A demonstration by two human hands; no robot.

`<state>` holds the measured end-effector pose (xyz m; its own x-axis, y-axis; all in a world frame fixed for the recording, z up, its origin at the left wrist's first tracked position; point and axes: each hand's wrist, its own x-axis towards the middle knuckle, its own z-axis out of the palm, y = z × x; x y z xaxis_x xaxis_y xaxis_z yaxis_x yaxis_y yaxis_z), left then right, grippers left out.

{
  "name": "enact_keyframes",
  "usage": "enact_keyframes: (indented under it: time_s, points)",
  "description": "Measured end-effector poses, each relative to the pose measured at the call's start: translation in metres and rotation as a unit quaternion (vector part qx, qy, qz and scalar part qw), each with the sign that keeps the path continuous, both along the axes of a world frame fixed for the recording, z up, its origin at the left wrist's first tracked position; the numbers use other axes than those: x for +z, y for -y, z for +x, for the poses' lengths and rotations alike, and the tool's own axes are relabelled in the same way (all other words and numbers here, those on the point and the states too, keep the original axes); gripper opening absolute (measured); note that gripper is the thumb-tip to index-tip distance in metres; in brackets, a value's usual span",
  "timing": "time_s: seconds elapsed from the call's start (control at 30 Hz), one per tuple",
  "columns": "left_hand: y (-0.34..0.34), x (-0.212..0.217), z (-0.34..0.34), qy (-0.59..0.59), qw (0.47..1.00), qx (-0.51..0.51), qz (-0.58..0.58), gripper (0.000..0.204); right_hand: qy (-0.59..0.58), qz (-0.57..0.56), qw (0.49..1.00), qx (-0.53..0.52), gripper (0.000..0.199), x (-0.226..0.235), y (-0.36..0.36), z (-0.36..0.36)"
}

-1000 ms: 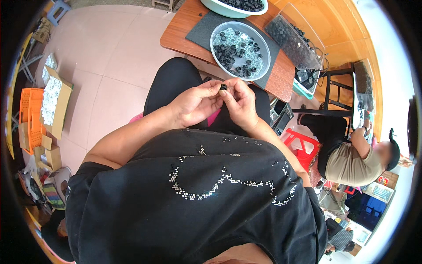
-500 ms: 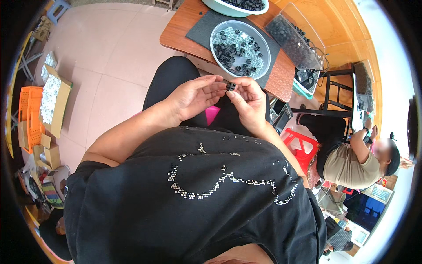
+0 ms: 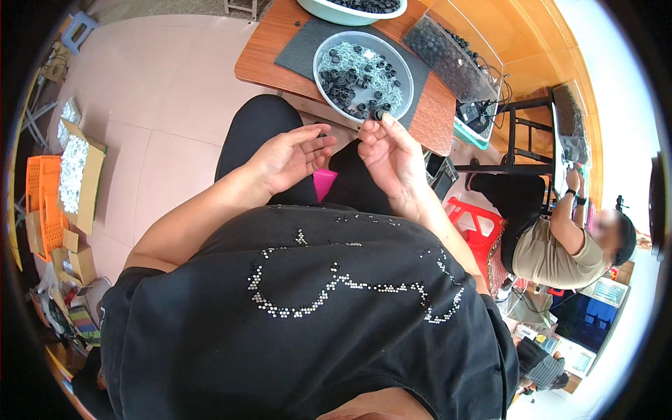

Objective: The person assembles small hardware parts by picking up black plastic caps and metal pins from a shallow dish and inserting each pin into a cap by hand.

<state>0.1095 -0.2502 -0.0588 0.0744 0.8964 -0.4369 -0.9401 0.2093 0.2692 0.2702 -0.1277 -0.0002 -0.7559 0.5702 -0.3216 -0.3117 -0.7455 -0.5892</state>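
Left hand [image 3: 292, 159]: fingers parted, short of the counter's [image 3: 262, 59] near edge.
Right hand [image 3: 393, 157]: fingertips narrow at a black part [image 3: 378, 114]; I cannot tell whether gripped.
Black part: at the bowl's [image 3: 407, 84] near rim.

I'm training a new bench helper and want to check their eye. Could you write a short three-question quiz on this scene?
1. True or false: the right hand is nearer the round bowl of mixed parts than the left hand is.

2. The bowl rests on:
A) the floor
B) a dark mat
C) a chair

3. Fill the gap: mixed with the pale thin pieces in the bowl are small ____ parts.

Key: 1. True. 2. B. 3. Black.
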Motion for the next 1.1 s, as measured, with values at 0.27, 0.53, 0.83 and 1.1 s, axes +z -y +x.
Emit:
enact_keyframes:
  time_s: [0.27, 0.53, 0.83, 1.1]
  points:
    - [0.000, -0.009, -0.003, -0.010, 0.999, 0.004, -0.042, 0.025, 0.132, -0.034, 0.986, 0.099, 0.011, -0.029, -0.020, 0.001]
    - [0.000, -0.009, -0.003, -0.024, 0.998, 0.000, -0.053, 0.022, 0.158, 0.236, 0.934, -0.216, 0.014, 0.017, -0.173, -0.005]
    - [0.000, -0.015, -0.006, -0.015, 0.997, 0.000, -0.074, 0.023, 0.561, 0.710, 0.386, 0.180, 0.019, -0.055, -0.101, -0.035]
    - [-0.004, -0.013, -0.006, -0.068, 0.995, -0.004, -0.072, 0.021, 0.372, 0.684, 0.627, 0.026, 0.018, -0.057, -0.064, -0.030]
